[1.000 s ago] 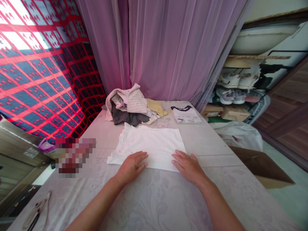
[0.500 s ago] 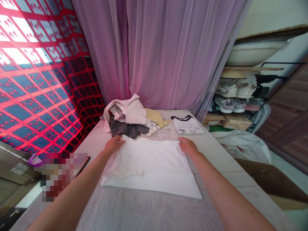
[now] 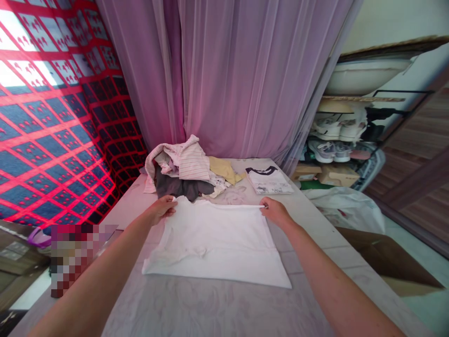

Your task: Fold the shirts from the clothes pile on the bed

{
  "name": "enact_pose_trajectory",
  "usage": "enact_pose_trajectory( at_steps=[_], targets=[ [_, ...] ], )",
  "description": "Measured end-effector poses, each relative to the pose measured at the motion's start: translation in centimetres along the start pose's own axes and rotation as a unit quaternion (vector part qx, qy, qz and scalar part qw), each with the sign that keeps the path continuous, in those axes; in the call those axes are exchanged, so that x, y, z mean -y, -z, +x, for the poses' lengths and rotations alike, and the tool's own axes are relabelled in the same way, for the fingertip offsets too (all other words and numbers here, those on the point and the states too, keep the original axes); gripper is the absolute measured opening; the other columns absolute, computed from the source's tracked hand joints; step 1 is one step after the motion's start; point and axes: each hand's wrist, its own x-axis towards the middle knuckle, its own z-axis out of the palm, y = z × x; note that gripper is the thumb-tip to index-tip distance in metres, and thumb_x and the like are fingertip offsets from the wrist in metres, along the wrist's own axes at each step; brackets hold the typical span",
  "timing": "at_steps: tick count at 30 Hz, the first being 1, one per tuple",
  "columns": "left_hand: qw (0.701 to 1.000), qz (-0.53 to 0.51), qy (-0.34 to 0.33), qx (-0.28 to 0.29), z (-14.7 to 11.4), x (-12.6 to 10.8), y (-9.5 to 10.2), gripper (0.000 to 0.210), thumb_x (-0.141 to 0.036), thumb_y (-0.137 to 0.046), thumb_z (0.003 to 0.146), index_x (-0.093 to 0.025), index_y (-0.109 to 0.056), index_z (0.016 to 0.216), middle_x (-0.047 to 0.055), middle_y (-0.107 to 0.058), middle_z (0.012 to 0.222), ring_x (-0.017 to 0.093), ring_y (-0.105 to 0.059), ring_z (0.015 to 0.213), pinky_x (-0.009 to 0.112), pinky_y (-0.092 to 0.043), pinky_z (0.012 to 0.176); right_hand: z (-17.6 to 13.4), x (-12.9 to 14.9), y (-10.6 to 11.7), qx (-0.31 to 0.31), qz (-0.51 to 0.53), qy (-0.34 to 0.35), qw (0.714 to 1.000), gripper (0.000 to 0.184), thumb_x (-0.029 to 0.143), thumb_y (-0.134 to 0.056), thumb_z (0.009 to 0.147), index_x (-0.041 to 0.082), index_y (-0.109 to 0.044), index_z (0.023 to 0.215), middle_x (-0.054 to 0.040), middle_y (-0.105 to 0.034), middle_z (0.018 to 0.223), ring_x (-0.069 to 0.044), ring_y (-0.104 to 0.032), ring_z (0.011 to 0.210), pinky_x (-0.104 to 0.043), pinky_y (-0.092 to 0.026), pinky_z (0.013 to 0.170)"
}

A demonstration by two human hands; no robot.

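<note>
Purple curtains point(image 3: 228, 84) hang behind a broad surface point(image 3: 182, 309) covered in pale, floral-patterned cloth. White garment point(image 3: 217, 248): laid out at the middle of the surface, roughly four-sided, near edge slanting, left side rumpled, with a small crease cluster left of centre. Left hand point(image 3: 162, 209): fingers closed on the far left corner of the fabric. Right hand point(image 3: 275, 213): thumb and fingers pinched on the far right corner. Clothes pile point(image 3: 192, 161) lies just beyond the garment; folded shirt point(image 3: 269, 181), dark-collared, lies to its right. Containers, right side: open cardboard box point(image 3: 382, 257), contents not discernible; translucent plastic bag point(image 3: 354, 210), a small reddish patch showing through.
</note>
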Motion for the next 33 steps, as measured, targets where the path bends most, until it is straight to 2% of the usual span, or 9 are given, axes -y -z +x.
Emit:
enact_pose_trajectory(
  at_steps=[4, 7, 13, 17, 20, 23, 26, 30, 33],
  targets=[
    [0.997, -0.036, -0.028, 0.063, -2.2, 0.7, 1.0, 0.047, -0.034, -0.077, 0.054, -0.020, -0.057, 0.095, -0.007, -0.057, 0.065, 0.008, -0.056, 0.056, 0.021, -0.047, 0.057, -3.0, -0.3, -0.2, -0.026, 0.035, 0.053, 0.998, 0.018, 0.017, -0.046, 0.075, 0.021, -0.063, 0.080, 0.0022, -0.064, 0.073, -0.013, -0.056, 0.069, -0.022, -0.038, 0.062],
    [0.993, -0.003, -0.053, 0.106, -3.4, 1.7, 1.5, 0.052, -0.034, -0.076, 0.054, -0.019, -0.063, 0.102, -0.004, -0.063, 0.072, 0.010, -0.059, 0.062, 0.024, -0.047, 0.062, -4.8, -0.8, -0.9, -0.046, 0.040, 0.088, 0.994, 0.025, 0.013, -0.043, 0.075, 0.022, -0.063, 0.085, -0.0001, -0.065, 0.086, -0.014, -0.057, 0.076, -0.023, -0.040, 0.069],
    [0.991, 0.086, -0.058, 0.089, -4.1, 3.8, 1.3, 0.035, -0.036, -0.068, 0.056, -0.017, -0.067, 0.085, -0.004, -0.060, 0.058, 0.010, -0.051, 0.054, 0.022, -0.038, 0.054, -7.3, -1.6, -2.2, -0.051, -0.026, 0.099, 0.993, 0.032, 0.008, -0.039, 0.077, 0.021, -0.065, 0.090, -0.0025, -0.064, 0.097, -0.015, -0.058, 0.089, -0.025, -0.041, 0.080],
    [0.975, 0.180, -0.107, 0.068, -4.6, 4.3, 1.2, 0.033, -0.033, -0.064, 0.056, -0.020, -0.068, 0.086, -0.006, -0.054, 0.057, 0.010, -0.047, 0.052, 0.021, -0.034, 0.052, -8.4, -1.1, -2.0, -0.023, -0.073, 0.123, 0.989, 0.033, 0.006, -0.040, 0.077, 0.020, -0.066, 0.093, -0.0043, -0.065, 0.102, -0.016, -0.058, 0.096, -0.026, -0.041, 0.087],
    [0.953, 0.263, -0.141, 0.054, -5.1, 3.7, 1.7, 0.036, -0.032, -0.060, 0.059, -0.021, -0.068, 0.092, -0.005, -0.056, 0.061, 0.013, -0.050, 0.057, 0.023, -0.038, 0.056, -8.8, -0.6, -1.3, -0.007, -0.102, 0.135, 0.986, 0.032, 0.009, -0.043, 0.078, 0.020, -0.067, 0.095, -0.0050, -0.066, 0.106, -0.018, -0.057, 0.101, -0.029, -0.040, 0.093],
    [0.931, 0.316, -0.162, 0.088, -5.6, 2.8, 2.0, 0.044, -0.031, -0.060, 0.060, -0.024, -0.065, 0.103, 0.000, -0.068, 0.087, 0.015, -0.058, 0.070, 0.024, -0.044, 0.065, -8.9, -0.3, -0.9, 0.008, -0.128, 0.147, 0.981, 0.030, 0.013, -0.045, 0.080, 0.021, -0.069, 0.097, -0.0050, -0.066, 0.111, -0.020, -0.056, 0.106, -0.032, -0.039, 0.096],
    [0.891, 0.407, -0.175, 0.094, -6.1, 2.0, 1.7, 0.050, -0.029, -0.059, 0.065, -0.028, -0.062, 0.114, 0.001, -0.069, 0.104, 0.016, -0.061, 0.077, 0.025, -0.045, 0.071, -8.9, -0.2, -0.9, 0.011, -0.136, 0.138, 0.981, 0.031, 0.014, -0.045, 0.082, 0.022, -0.071, 0.099, -0.0056, -0.065, 0.116, -0.021, -0.055, 0.109, -0.034, -0.039, 0.097],
    [0.811, 0.555, -0.179, 0.048, -6.8, 1.6, 1.0, 0.031, -0.023, -0.050, 0.075, -0.027, -0.068, 0.099, 0.002, -0.069, 0.100, 0.019, -0.063, 0.084, 0.027, -0.044, 0.069, -9.1, -0.3, -1.3, 0.008, -0.119, 0.106, 0.987, 0.033, 0.015, -0.045, 0.081, 0.022, -0.071, 0.101, -0.0060, -0.064, 0.119, -0.020, -0.055, 0.112, -0.034, -0.039, 0.099],
    [0.797, 0.576, -0.174, 0.046, -7.3, 1.3, 0.8, 0.025, -0.021, -0.049, 0.075, -0.025, -0.069, 0.090, 0.004, -0.069, 0.099, 0.022, -0.063, 0.086, 0.029, -0.045, 0.068, -9.3, -0.3, -1.5, 0.018, -0.120, 0.086, 0.989, 0.038, 0.011, -0.044, 0.079, 0.022, -0.070, 0.104, -0.0054, -0.063, 0.122, -0.019, -0.054, 0.114, -0.033, -0.038, 0.100]
  ],
)
